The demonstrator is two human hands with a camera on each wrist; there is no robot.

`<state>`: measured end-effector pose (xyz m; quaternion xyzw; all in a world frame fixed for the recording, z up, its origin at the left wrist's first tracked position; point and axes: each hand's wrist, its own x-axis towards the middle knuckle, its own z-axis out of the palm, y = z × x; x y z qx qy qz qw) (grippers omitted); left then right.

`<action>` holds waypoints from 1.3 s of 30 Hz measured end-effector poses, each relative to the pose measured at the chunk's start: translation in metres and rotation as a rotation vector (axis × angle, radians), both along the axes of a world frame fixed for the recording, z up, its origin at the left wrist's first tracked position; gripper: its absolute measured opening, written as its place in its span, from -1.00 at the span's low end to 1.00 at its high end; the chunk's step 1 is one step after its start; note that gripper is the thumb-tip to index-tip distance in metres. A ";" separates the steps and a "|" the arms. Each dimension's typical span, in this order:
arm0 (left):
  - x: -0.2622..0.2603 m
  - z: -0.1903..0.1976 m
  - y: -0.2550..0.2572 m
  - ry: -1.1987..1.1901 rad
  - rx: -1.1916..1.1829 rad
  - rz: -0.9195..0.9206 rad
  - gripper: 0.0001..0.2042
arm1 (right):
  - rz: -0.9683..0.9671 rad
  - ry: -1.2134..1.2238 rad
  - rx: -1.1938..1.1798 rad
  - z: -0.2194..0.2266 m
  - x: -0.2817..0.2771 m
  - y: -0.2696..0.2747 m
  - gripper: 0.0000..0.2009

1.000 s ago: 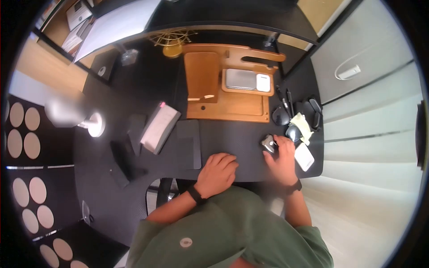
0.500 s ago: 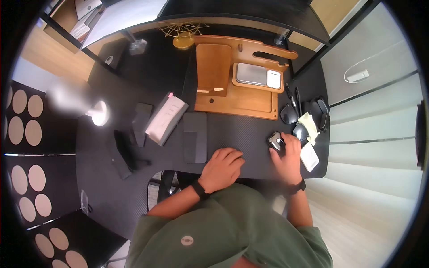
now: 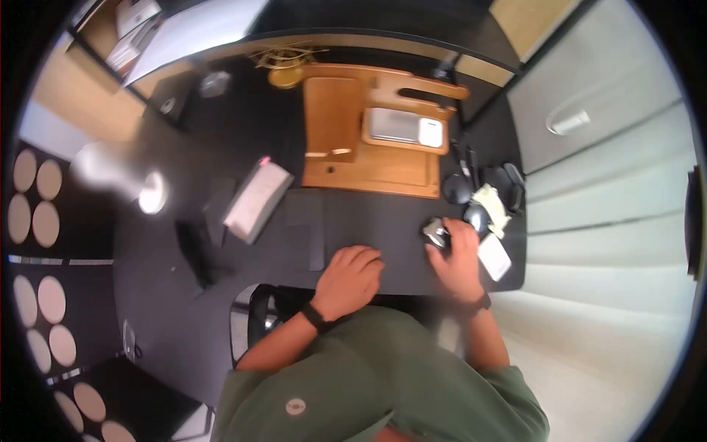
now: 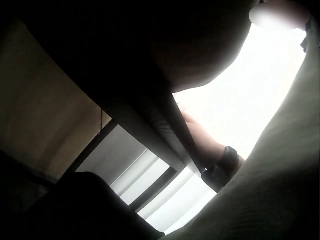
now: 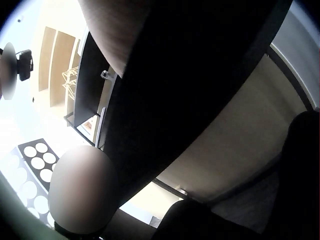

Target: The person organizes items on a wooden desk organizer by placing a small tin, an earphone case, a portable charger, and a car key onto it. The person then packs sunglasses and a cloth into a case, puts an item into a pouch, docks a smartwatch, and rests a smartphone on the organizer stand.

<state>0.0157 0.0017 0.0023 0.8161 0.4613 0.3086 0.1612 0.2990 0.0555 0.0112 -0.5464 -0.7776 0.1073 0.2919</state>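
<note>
On the right of the black desk (image 3: 353, 214), my right hand (image 3: 459, 261) holds a small black-and-silver object (image 3: 436, 233) between thumb and fingers. The object lies low against the desk, its right side partly covered by the fingers, and its exact kind does not show. Just right of the hand are a white card-like slab (image 3: 494, 258) and sunglasses (image 3: 477, 217) with a pale yellow cloth (image 3: 491, 208). My left hand (image 3: 350, 278) rests at the desk's front edge, palm down, fingers relaxed, holding nothing. The left wrist view catches the right forearm with its dark wristband (image 4: 222, 167) beyond the desk edge.
A wooden organizer (image 3: 383, 173) at the back bears a silver slab (image 3: 394, 125) and a white case (image 3: 431, 132). To the left lie a whitish pouch (image 3: 258, 200) and a dark flat pad (image 3: 305, 228). A white lamp base (image 3: 153, 193) stands further left; pens and black glasses lie back right.
The head view has shifted right and back left, moving everything in the picture together. Both hands and the small black-and-silver object keep their places on the desk.
</note>
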 end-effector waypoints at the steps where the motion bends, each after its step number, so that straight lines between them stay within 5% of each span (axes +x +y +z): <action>1: 0.002 -0.001 0.000 -0.014 0.005 -0.037 -0.77 | 0.007 0.013 -0.007 0.001 0.001 0.000 -0.33; 39: -0.036 0.009 -0.021 -0.340 -0.008 0.096 -0.77 | 0.016 -0.027 0.027 -0.009 0.001 -0.001 -0.31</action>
